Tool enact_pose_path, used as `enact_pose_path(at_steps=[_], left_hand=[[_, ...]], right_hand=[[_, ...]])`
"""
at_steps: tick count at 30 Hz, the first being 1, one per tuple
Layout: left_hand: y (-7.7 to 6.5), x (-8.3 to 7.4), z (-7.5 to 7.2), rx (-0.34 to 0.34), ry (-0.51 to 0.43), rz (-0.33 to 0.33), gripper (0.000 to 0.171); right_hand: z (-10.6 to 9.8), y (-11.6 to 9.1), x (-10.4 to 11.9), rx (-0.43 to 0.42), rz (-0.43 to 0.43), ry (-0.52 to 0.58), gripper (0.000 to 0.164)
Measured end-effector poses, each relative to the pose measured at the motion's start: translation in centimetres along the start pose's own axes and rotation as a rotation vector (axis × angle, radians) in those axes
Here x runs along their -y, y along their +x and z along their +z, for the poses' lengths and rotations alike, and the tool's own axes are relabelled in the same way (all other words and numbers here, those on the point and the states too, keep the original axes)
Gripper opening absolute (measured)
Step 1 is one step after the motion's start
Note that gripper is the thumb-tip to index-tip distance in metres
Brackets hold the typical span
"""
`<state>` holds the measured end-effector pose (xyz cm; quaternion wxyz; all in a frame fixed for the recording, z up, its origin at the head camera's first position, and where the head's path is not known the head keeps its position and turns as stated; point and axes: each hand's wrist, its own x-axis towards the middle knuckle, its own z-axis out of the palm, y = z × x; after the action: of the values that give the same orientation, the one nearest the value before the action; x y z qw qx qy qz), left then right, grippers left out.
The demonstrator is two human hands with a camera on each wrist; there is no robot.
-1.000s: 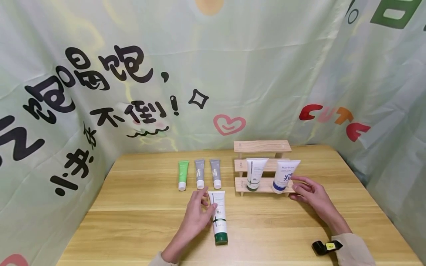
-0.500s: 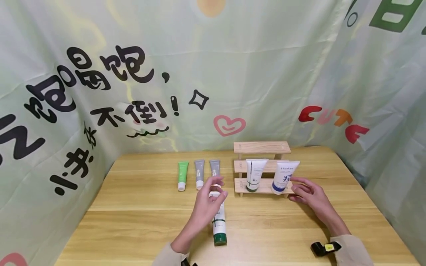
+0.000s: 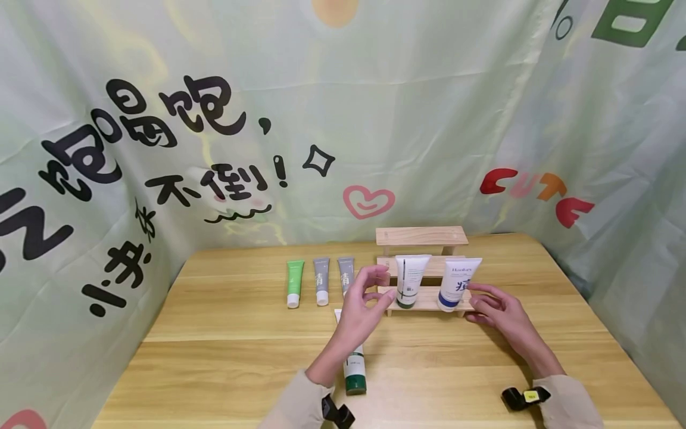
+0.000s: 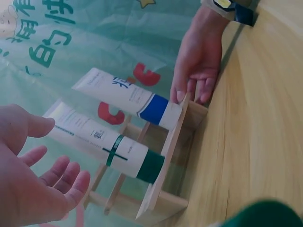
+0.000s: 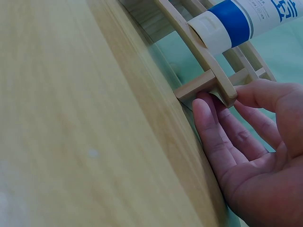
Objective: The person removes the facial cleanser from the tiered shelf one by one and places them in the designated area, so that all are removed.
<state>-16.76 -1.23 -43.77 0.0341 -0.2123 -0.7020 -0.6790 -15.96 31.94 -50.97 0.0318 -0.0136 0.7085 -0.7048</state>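
My left hand point(image 3: 364, 304) is beside the left end of a three-step wooden rack point(image 3: 420, 236), fingers loosely bent with nothing between them. Close to its fingertips, a white tube with a green cap point(image 3: 411, 280) stands cap-down on the lowest step; in the left wrist view, the thumb overlaps its crimped end point(image 4: 54, 113). To its right stands a white tube with a blue band point(image 3: 458, 285), also cap-down. My right hand point(image 5: 255, 142) pinches the right end of the rack's lowest step, fingers at its upper and lower sides. Under my left forearm lies another green-capped tube point(image 3: 355, 372), partly hidden.
Left of the rack, a green tube point(image 3: 295, 283) and two grey tubes point(image 3: 321, 281) lie in a row on the wooden table point(image 3: 225, 357); my left hand partly covers the right grey tube point(image 3: 345, 271). A printed curtain point(image 3: 429, 119) hangs behind.
My left hand has left the green-capped tube lying on the table and moved right and up to the rack's left side. The right hand has kept its place at the rack.
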Motion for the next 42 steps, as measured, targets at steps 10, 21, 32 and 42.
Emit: enact_pose_path(at_steps=[10, 21, 32, 42], left_hand=[[1.6, 0.7, 2.0, -0.044, -0.104, -0.027, 0.042], [2.3, 1.3, 3.3, -0.095, -0.218, -0.069, 0.036], [2.7, 1.7, 4.0, -0.145, -0.242, -0.097, 0.038], [2.6, 1.5, 3.8, -0.156, -0.211, -0.111, 0.035]], right_hand=[[0.0, -0.1, 0.2, -0.012, 0.010, -0.006, 0.040], [0.0, 0.0, 0.1, -0.009, 0.012, -0.001, 0.042], [0.0, 0.0, 0.2, -0.014, 0.019, -0.012, 0.031], [0.0, -0.1, 0.2, -0.015, 0.021, 0.006, 0.032]])
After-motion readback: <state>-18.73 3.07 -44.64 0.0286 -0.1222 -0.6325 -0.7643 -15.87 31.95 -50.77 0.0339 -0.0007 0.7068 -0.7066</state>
